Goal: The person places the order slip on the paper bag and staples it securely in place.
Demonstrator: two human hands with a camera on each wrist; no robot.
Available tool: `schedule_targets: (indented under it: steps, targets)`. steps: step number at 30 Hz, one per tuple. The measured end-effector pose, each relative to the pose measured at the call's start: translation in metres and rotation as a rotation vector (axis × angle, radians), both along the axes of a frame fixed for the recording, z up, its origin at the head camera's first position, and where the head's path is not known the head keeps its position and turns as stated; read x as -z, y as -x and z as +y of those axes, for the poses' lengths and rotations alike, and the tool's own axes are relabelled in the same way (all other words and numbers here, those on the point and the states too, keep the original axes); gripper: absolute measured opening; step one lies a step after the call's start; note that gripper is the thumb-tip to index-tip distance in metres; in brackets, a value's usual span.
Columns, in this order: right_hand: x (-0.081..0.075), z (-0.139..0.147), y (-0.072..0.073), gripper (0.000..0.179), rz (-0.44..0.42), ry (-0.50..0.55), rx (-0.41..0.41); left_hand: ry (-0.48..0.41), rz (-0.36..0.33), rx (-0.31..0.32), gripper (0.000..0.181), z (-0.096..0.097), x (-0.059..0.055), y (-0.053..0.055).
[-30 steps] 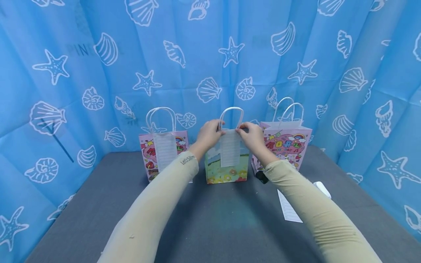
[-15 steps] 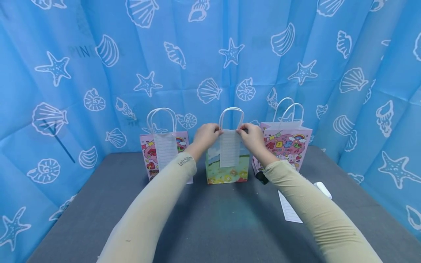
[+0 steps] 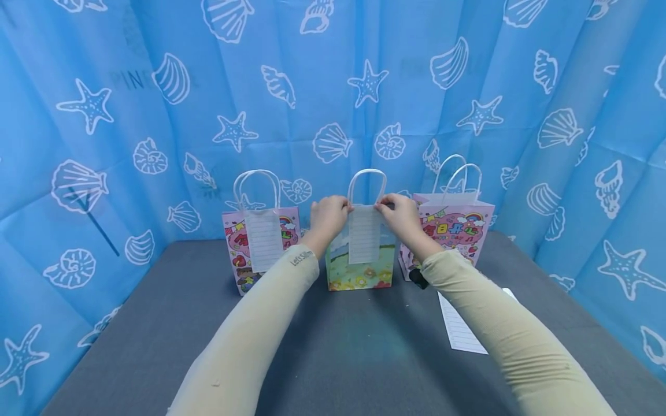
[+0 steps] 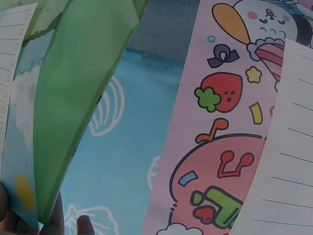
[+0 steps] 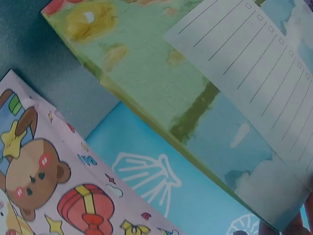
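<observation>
A green and blue gift bag (image 3: 359, 277) with a flower print stands upright in the middle, its white handles (image 3: 367, 171) raised. A lined paper strip (image 3: 363, 237) lies flat down its front from the top rim. My left hand (image 3: 330, 216) pinches the rim near the strip's top left corner; in the left wrist view, fingertips (image 4: 84, 225) show behind the bag. On the other side my right hand (image 3: 402, 216) pinches the rim at the strip's top right corner. Fingers (image 5: 296, 226) show at the bag's top edge in the right wrist view.
To the left stands a pink cartoon gift bag (image 3: 236, 242) with its own lined strip (image 3: 263, 242). Another pink gift bag (image 3: 452, 225) stands to the right. A loose lined strip (image 3: 460, 329), a small black object (image 3: 418, 278) and a partly covered white object (image 3: 509, 293) lie near my right forearm.
My left wrist and forearm have shifted slightly right, uncovering more of the left bag. The right forearm now covers more of the white object. Both hands keep their places at the rim.
</observation>
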State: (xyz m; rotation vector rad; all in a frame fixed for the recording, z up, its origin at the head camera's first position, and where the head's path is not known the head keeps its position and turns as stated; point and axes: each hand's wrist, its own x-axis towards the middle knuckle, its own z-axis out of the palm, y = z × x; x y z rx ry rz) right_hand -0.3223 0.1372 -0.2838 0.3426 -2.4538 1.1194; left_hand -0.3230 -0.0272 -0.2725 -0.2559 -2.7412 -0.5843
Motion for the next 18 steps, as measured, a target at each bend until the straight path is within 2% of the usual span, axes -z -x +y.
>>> schedule_targets:
  steps: [5, 13, 18]
  targets:
    - [-0.004, 0.009, -0.009, 0.025, 0.054, -0.05, -0.001, -0.02, 0.011, -0.004, 0.023, 0.001, 0.0, -0.001]
    - [-0.008, 0.025, -0.043, 0.022, 0.144, -0.039, -0.05, -0.036, 0.001, -0.01, 0.022, 0.0, 0.003, 0.0]
    - [-0.011, 0.046, -0.062, 0.019, 0.15, -0.012, -0.023, -0.04, 0.003, -0.007, 0.022, 0.001, 0.002, 0.001]
